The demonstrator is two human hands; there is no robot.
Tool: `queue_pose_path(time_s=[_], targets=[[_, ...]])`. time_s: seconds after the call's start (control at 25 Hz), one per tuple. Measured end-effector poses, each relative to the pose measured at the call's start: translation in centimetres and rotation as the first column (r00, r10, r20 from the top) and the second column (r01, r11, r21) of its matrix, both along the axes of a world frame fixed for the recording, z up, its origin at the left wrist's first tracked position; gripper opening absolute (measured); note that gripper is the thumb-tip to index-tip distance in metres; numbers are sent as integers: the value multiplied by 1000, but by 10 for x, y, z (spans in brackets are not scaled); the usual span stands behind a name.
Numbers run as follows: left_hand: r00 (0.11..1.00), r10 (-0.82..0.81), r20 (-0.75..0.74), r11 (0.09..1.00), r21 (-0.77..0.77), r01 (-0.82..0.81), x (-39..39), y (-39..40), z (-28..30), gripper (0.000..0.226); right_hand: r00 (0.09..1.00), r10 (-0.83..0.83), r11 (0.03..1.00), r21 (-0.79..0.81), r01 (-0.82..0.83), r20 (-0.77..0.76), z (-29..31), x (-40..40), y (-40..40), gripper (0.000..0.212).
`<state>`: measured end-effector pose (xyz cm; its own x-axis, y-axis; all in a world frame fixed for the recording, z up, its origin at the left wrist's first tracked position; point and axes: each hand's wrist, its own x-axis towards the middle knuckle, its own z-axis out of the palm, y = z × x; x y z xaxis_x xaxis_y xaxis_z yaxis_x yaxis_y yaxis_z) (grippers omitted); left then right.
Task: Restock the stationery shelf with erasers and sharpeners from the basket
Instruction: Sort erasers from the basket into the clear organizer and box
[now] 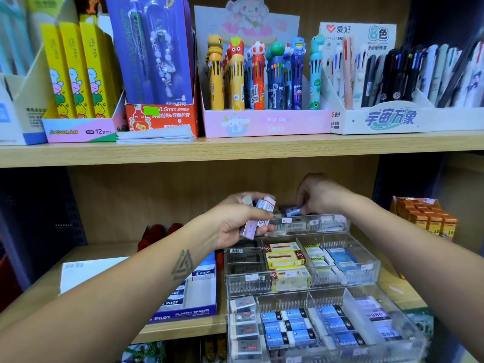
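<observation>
My left hand (235, 218) grips a bundle of several small erasers (258, 214) in white, pink and lilac sleeves, held above the left back corner of a clear acrylic tiered organizer (366, 263). My right hand (318, 195) pinches one small bluish eraser (292, 211) and holds it just over the organizer's top rear tier (314, 224). The middle tier holds yellow-boxed and blue-sleeved erasers. More blue and grey erasers fill the lowest tier. No basket is in view.
A blue and white Pilot eraser box (193, 289) lies left of the organizer. Orange boxes (429, 218) are stacked at the right. The wooden shelf board above (235, 150) carries pen display boxes close over my hands.
</observation>
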<state>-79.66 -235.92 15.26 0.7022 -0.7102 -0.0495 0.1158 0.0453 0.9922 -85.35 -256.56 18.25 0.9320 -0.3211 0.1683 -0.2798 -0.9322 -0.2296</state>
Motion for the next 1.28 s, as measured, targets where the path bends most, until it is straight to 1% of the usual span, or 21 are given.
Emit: queue_pose_path(time_s=[0.2, 0.32, 0.44, 0.48, 0.52, 0.56, 0.6, 0.64, 0.68, 0.72, 0.8, 0.84, 0.88, 1.0, 1.08, 1.12, 1.16, 1.24, 1.28], targets=[[996, 85, -20, 996, 24, -85, 7, 1, -6, 52, 997, 42, 999, -8, -42, -62, 2, 1, 4, 11], [999, 52, -12, 998, 20, -52, 6, 3, -7, 41, 993, 60, 997, -34, -64, -97, 0, 5, 7, 12], [1000, 6, 9, 1000, 22, -6, 3, 6, -6, 41, 986, 56, 997, -43, -63, -156, 0, 5, 11, 28], [1000, -13, 25, 1000, 26, 13, 2, 8, -5, 42, 990, 61, 997, -30, -65, -129, 2, 2, 14, 31], [998, -31, 49, 999, 37, 29, 1, 9, -5, 42, 995, 79, 997, 18, -78, -67, 3, -1, 17, 31], [996, -44, 77, 998, 53, 40, 0, 11, -5, 43, 995, 103, 981, 160, -105, 17, 3, -4, 21, 27], [993, -51, 107, 997, 68, 44, -1, 11, -5, 45, 988, 124, 911, 385, -152, 95, 4, -9, 25, 20], [989, -54, 134, 996, 81, 43, -2, 12, -6, 47, 981, 154, 768, 610, -196, 121, 4, -16, 32, 14], [986, -58, 159, 995, 94, 44, -4, 13, -7, 49, 972, 207, 640, 737, -220, 110, 4, -20, 39, 15], [981, -68, 179, 993, 105, 50, -5, 13, -8, 49, 961, 266, 602, 764, -231, 81, 2, -25, 43, 19], [974, -96, 206, 989, 129, 70, -8, 13, -9, 43, 951, 304, 637, 731, -245, 55, -2, -27, 51, 21], [972, -108, 207, 987, 140, 80, -10, 14, -8, 39, 957, 282, 646, 723, -245, 72, -3, -26, 53, 20], [974, -115, 197, 985, 151, 86, -11, 15, -7, 36, 964, 247, 634, 735, -241, 102, -3, -24, 54, 18], [987, -80, 143, 984, 171, 55, -12, 19, -5, 26, 974, 101, 556, 800, -225, 203, -2, -21, 49, 5], [993, -29, 117, 985, 172, 8, -11, 24, -4, 22, 968, 30, 499, 835, -230, 249, -3, -20, 40, 8], [995, 2, 102, 986, 166, -19, -9, 27, -4, 20, 964, 12, 510, 827, -235, 266, -4, -21, 36, 12], [995, 40, 87, 987, 153, -53, -7, 29, -4, 20, 961, -1, 571, 790, -225, 275, -6, -21, 32, 15], [989, 126, 72, 983, 125, -134, 1, 32, -4, 29, 964, -16, 761, 629, -160, 264, -10, -21, 26, 17], [984, 162, 67, 979, 113, -169, 4, 33, -4, 33, 968, -9, 826, 547, -134, 251, -11, -20, 25, 17]])
